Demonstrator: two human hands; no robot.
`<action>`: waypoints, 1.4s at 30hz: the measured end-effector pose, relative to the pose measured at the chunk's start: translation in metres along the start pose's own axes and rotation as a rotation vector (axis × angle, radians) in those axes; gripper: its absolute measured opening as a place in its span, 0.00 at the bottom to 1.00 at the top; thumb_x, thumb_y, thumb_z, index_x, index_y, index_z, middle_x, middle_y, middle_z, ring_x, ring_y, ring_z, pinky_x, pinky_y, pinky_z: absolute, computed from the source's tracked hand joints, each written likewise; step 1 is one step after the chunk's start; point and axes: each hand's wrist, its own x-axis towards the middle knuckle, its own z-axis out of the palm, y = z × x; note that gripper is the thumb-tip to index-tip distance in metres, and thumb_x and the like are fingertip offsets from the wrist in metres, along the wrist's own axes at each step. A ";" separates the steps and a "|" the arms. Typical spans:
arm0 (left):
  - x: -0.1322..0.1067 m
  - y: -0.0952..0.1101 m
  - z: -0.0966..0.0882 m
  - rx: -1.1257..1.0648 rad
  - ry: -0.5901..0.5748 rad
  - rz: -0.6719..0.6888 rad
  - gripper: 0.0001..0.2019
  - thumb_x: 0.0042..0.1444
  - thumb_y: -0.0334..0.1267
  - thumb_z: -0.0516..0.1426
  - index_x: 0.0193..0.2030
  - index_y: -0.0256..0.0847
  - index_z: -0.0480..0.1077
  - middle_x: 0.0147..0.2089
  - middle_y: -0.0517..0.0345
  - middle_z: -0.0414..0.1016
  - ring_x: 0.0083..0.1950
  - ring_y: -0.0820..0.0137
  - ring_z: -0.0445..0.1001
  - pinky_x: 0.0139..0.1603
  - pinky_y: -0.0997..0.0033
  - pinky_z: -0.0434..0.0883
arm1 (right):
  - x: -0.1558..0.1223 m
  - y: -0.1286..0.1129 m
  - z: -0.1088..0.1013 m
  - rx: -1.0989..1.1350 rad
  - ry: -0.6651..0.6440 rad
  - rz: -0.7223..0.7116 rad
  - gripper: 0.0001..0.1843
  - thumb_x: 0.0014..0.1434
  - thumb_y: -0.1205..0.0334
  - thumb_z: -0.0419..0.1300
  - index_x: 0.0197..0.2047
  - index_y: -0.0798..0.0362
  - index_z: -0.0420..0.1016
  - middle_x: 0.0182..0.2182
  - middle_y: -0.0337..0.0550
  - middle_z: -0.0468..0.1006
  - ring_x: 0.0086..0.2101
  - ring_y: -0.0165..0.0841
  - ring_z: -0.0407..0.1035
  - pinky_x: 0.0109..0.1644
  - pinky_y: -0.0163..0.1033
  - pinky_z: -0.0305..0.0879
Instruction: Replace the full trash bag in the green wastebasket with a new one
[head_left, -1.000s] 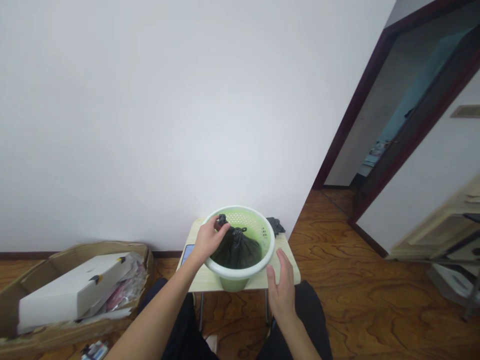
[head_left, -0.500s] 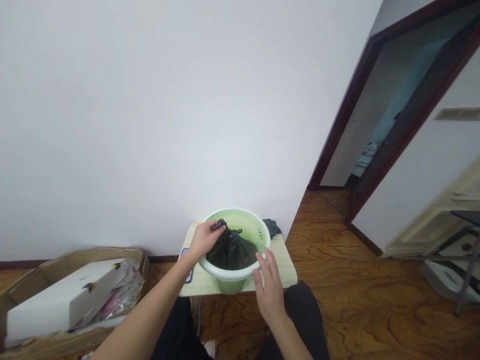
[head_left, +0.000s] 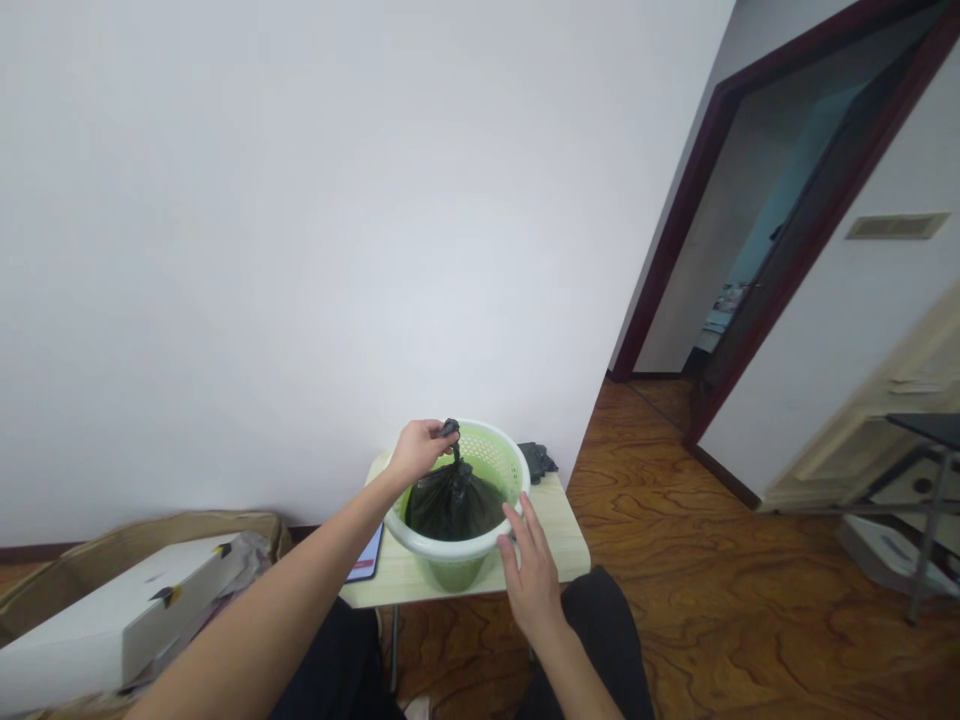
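A black plastic bag (head_left: pixel 454 505), gathered and knotted at its top, sits inside a green basket (head_left: pixel 456 575) with a white rim and a perforated wall. My left hand (head_left: pixel 421 449) is closed on the bag's twisted top, pulled up at the far left part of the rim. Against the right side of the rim rests my right hand (head_left: pixel 531 568), fingers spread and the thumb apart, holding nothing. The basket stands upright on a small pale wooden table (head_left: pixel 555 545).
Crumpled black plastic (head_left: pixel 537 461) lies behind the basket to the right. A phone (head_left: pixel 367 557) is at the table's left edge, partly behind my forearm. On the floor at left, a cardboard box (head_left: pixel 225 522) holds a white box (head_left: pixel 112 610). A white wall (head_left: pixel 360 250) rises behind.
My left hand has lifted the bag's top a little higher, stretching its twisted neck. My right hand stays at the rim. The view has shifted slightly, and more of the phone shows.
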 end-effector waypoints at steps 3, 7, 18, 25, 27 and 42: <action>0.008 0.004 -0.001 0.045 -0.016 0.025 0.13 0.46 0.47 0.60 0.27 0.38 0.75 0.22 0.57 0.77 0.25 0.68 0.74 0.28 0.72 0.65 | 0.001 -0.001 -0.001 0.013 0.009 -0.001 0.23 0.67 0.58 0.48 0.65 0.48 0.61 0.67 0.48 0.55 0.64 0.41 0.54 0.64 0.51 0.60; 0.013 0.012 -0.004 0.070 0.007 0.038 0.12 0.46 0.46 0.60 0.27 0.38 0.75 0.23 0.56 0.77 0.25 0.68 0.74 0.28 0.71 0.65 | 0.001 0.000 -0.001 0.017 0.003 0.003 0.23 0.67 0.58 0.48 0.64 0.48 0.61 0.67 0.48 0.55 0.65 0.41 0.52 0.64 0.51 0.60; 0.017 0.043 -0.012 -0.111 0.105 -0.007 0.10 0.43 0.43 0.64 0.24 0.37 0.75 0.21 0.55 0.76 0.23 0.70 0.73 0.26 0.73 0.66 | 0.011 0.002 -0.002 0.028 -0.011 0.008 0.23 0.67 0.57 0.49 0.64 0.47 0.63 0.67 0.48 0.56 0.64 0.40 0.54 0.64 0.50 0.60; 0.023 0.066 -0.020 -0.236 0.171 -0.018 0.09 0.41 0.40 0.66 0.24 0.36 0.74 0.22 0.54 0.77 0.25 0.69 0.76 0.28 0.72 0.70 | 0.014 -0.002 -0.004 0.035 -0.035 0.033 0.23 0.67 0.57 0.49 0.63 0.48 0.63 0.67 0.48 0.55 0.65 0.40 0.53 0.64 0.49 0.59; 0.027 0.071 -0.022 -0.264 0.180 -0.012 0.09 0.40 0.39 0.67 0.24 0.36 0.74 0.22 0.54 0.76 0.25 0.68 0.76 0.28 0.72 0.71 | 0.015 -0.002 -0.005 0.036 -0.044 0.039 0.23 0.67 0.57 0.48 0.63 0.48 0.63 0.68 0.48 0.54 0.65 0.39 0.53 0.65 0.49 0.59; 0.049 0.116 -0.046 -0.409 0.292 0.060 0.08 0.42 0.36 0.66 0.27 0.32 0.74 0.25 0.54 0.76 0.27 0.70 0.77 0.32 0.71 0.74 | 0.021 -0.004 -0.009 0.042 -0.054 0.034 0.22 0.67 0.56 0.48 0.63 0.49 0.64 0.68 0.48 0.54 0.65 0.39 0.52 0.65 0.48 0.58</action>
